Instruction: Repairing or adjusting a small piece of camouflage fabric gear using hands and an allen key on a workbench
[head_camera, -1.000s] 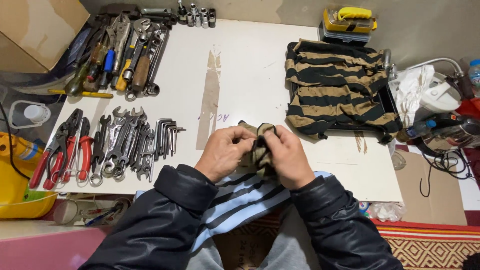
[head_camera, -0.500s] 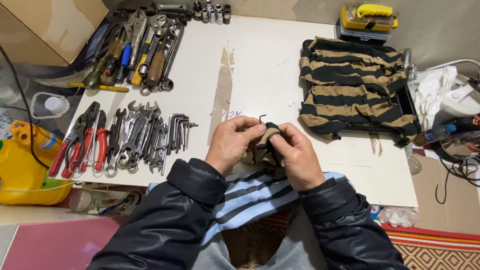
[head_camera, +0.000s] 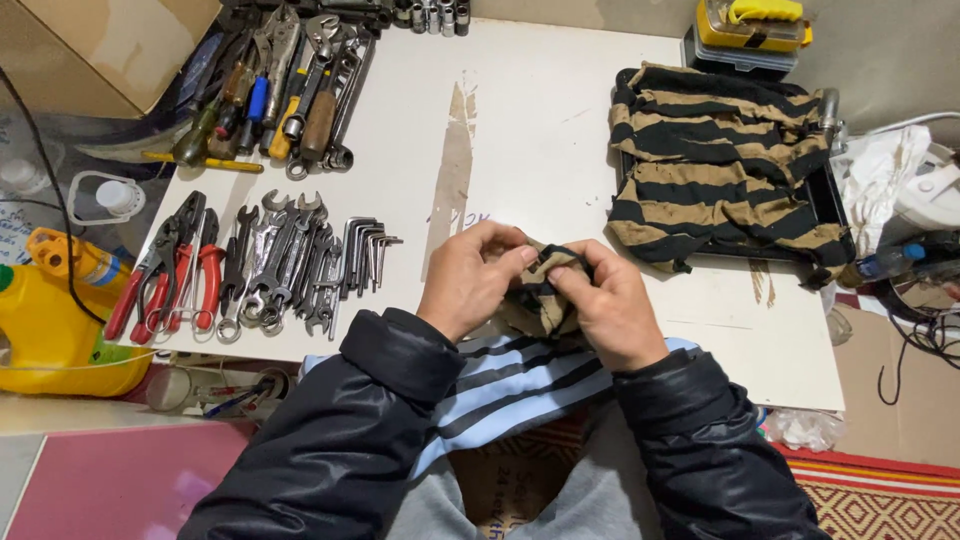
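My left hand (head_camera: 470, 280) and my right hand (head_camera: 605, 305) meet at the near edge of the white table (head_camera: 540, 120). Between them they pinch a small tan and black striped rag (head_camera: 540, 295), bunched up. A thin dark metal piece shows at my fingertips on top of the rag, too small to name. Both sleeves are black and shiny.
A row of wrenches (head_camera: 285, 260), hex keys (head_camera: 365, 250) and red-handled pliers (head_camera: 170, 270) lies at the left. Screwdrivers and larger tools (head_camera: 285, 90) lie at the far left. A striped cloth (head_camera: 720, 170) covers a black tray at right. A yellow jug (head_camera: 55, 320) stands on the floor at left.
My hands have stayed together on the rag, fingers shifting slightly as they work it. The view has drifted a little to the right and forward.
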